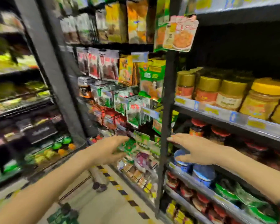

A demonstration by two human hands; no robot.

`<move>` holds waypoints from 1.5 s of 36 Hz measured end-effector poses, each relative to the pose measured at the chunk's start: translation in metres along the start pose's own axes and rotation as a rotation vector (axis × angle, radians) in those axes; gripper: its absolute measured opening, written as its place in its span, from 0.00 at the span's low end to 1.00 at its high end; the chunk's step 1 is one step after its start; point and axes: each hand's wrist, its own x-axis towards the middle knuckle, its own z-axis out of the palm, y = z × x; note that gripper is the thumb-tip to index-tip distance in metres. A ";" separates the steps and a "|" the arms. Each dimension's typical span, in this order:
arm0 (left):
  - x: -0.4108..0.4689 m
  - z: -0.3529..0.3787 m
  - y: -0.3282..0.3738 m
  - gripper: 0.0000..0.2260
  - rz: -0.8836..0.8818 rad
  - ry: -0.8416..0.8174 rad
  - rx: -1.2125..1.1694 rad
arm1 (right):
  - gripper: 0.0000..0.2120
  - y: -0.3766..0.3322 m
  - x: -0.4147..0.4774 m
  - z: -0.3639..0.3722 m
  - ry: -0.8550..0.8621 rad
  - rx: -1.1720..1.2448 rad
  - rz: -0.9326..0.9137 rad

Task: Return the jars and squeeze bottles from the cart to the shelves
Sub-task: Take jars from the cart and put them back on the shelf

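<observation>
Both my hands reach forward with nothing in them. My left hand is spread open in front of hanging green snack packets. My right hand is open, palm down, just past the black shelf post, above blue-lidded tubs. Jars with gold lids and yellow-lidded jars stand on the shelf above my right hand. Red-capped dark jars stand one level lower, behind my fingers. The cart shows only as a blurred green corner at the bottom edge.
Hanging packets fill the rack ahead. A refrigerated case with produce runs along the left. Yellow-black tape marks the floor by the rack. Lower right shelves hold red-lidded jars and green bags. The view is motion-blurred.
</observation>
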 end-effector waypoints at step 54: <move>-0.129 0.072 -0.606 0.29 -0.919 -0.104 -0.314 | 0.33 -0.373 0.688 0.003 -0.271 0.050 -0.576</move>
